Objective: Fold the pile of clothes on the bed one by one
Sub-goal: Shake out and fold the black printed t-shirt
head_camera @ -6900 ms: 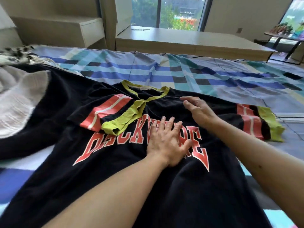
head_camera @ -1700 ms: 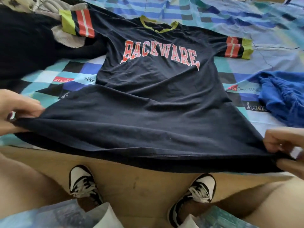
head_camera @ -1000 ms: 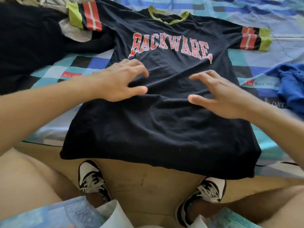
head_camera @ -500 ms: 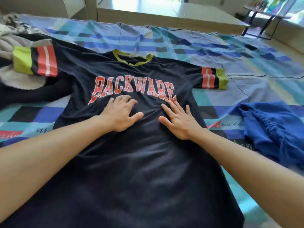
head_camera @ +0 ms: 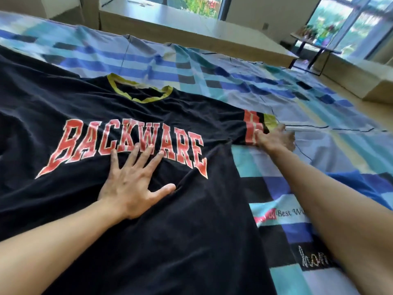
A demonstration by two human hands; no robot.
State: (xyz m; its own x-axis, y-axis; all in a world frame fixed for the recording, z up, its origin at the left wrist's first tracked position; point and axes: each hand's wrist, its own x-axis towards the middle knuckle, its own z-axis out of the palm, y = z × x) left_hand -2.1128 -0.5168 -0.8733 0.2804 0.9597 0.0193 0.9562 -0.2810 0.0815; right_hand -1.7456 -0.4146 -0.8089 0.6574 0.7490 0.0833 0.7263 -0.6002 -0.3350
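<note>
Shirt: the black T-shirt [head_camera: 131,220] lies front-up on the bed [head_camera: 265,92], red lettering showing, collar away from me, body spread flat toward me.

Left hand: my left hand [head_camera: 133,184] presses flat on the chest just under the lettering, fingers splayed wide, gripping nothing, only pinning the cloth.

Right hand: my right hand [head_camera: 274,138] is at the striped cuff of the right sleeve [head_camera: 251,128]. The fingers look curled onto the cuff edge, but I cannot tell whether they pinch it or only rest on it.

Just changed: half a second ago both palms lay side by side on the chest, smoothing. Now the left stays as an anchor and the right has gone out to the sleeve end.

Meaning for the task: I judge smoothing is done and the first fold of this shirt is starting, sleeve brought in across the body. This is one garment; the rest is still to do.

Hidden or cut off: the left sleeve and the shirt's hem run out of view. The pile of other clothes is out of view too, apart from a slip of a blue garment [head_camera: 348,182] behind my right forearm. My right fingertips are blurred against the cuff, so their hold is unclear.
</note>
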